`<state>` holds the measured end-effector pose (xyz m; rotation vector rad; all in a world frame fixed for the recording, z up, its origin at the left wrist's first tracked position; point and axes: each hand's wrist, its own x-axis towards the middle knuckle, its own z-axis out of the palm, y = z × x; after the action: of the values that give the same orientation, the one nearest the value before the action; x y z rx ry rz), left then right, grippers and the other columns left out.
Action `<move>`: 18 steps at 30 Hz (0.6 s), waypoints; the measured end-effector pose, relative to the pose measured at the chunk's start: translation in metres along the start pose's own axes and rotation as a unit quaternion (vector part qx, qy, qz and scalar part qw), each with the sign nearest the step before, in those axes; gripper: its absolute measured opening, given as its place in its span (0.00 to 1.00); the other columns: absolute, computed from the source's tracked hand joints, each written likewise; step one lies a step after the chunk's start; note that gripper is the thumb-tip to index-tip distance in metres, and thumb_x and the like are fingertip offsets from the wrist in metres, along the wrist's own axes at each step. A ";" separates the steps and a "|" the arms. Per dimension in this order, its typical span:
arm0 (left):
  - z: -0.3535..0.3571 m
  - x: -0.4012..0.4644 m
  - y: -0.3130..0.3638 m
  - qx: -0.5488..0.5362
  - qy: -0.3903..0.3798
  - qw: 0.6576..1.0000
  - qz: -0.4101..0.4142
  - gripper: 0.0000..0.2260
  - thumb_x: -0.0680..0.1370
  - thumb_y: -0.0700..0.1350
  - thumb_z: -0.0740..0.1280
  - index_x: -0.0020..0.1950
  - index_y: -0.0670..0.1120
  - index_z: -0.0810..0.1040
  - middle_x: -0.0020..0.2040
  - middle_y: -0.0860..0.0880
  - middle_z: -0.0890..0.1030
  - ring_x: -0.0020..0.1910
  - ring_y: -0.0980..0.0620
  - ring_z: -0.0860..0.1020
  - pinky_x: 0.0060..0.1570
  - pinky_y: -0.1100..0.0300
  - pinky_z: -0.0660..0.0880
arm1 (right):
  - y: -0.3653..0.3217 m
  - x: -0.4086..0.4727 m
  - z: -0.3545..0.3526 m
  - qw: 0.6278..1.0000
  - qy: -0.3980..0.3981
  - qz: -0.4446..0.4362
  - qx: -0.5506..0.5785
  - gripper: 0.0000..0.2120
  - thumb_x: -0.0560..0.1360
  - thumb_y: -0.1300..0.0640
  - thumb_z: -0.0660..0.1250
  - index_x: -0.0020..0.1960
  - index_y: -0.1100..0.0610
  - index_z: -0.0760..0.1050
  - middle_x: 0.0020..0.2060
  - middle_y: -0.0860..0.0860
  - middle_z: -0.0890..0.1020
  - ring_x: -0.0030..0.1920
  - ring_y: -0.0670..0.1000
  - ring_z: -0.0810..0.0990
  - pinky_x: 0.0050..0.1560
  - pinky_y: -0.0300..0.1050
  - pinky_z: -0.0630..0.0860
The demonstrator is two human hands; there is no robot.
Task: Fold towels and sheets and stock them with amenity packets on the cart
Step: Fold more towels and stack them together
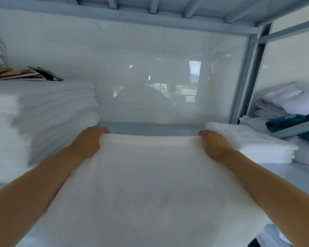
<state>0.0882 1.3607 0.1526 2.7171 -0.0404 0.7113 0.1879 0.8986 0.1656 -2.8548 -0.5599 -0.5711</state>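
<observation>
- Both hands hold a folded white towel [146, 184] at its far corners, on the shelf [150, 126] btwn two linen stacks.
- Left hand [89, 141] & right hand [215, 145]: fingers curled over the far edge, pinching cloth.
- Tall stack [48, 122] on the left, low stack [253, 141] on the right; packets [25, 74] atop the tall one.
- Towel prob. soft, light, floppy; best held at corners w/ both hands so folds don't slump.

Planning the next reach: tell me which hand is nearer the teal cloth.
Right. The right hand grips the towel's far right corner, toward the teal cloth; the left hand holds the far left corner, opposite.
</observation>
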 end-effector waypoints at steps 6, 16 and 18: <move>0.016 0.002 -0.004 0.136 -0.044 0.990 -0.009 0.27 0.75 0.29 0.60 0.71 0.48 0.74 0.65 0.43 0.72 0.65 0.42 0.72 0.63 0.50 0.70 | 0.018 0.009 0.017 0.998 -0.025 0.040 -0.037 0.18 0.77 0.65 0.62 0.62 0.51 0.76 0.61 0.54 0.80 0.58 0.58 0.78 0.63 0.52 0.74; 0.006 -0.040 0.080 -0.047 -0.237 0.967 0.077 0.24 0.76 0.70 0.59 0.69 0.64 0.75 0.66 0.63 0.74 0.65 0.61 0.73 0.64 0.64 0.65 | -0.008 -0.012 0.010 0.985 0.021 -0.075 0.151 0.13 0.75 0.70 0.66 0.47 0.54 0.82 0.50 0.53 0.84 0.50 0.56 0.82 0.54 0.48 0.75; 0.001 -0.045 0.087 -0.003 -0.282 0.957 0.063 0.28 0.74 0.73 0.58 0.72 0.65 0.71 0.72 0.65 0.70 0.70 0.61 0.68 0.68 0.63 0.61 | -0.013 -0.020 0.009 0.969 -0.072 -0.041 0.231 0.06 0.79 0.61 0.69 0.50 0.51 0.83 0.52 0.49 0.83 0.55 0.52 0.81 0.61 0.47 0.74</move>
<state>0.0392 1.2761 0.1569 2.8358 -0.3501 -0.0563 0.1685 0.9057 0.1506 -2.4470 -0.7295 -0.2066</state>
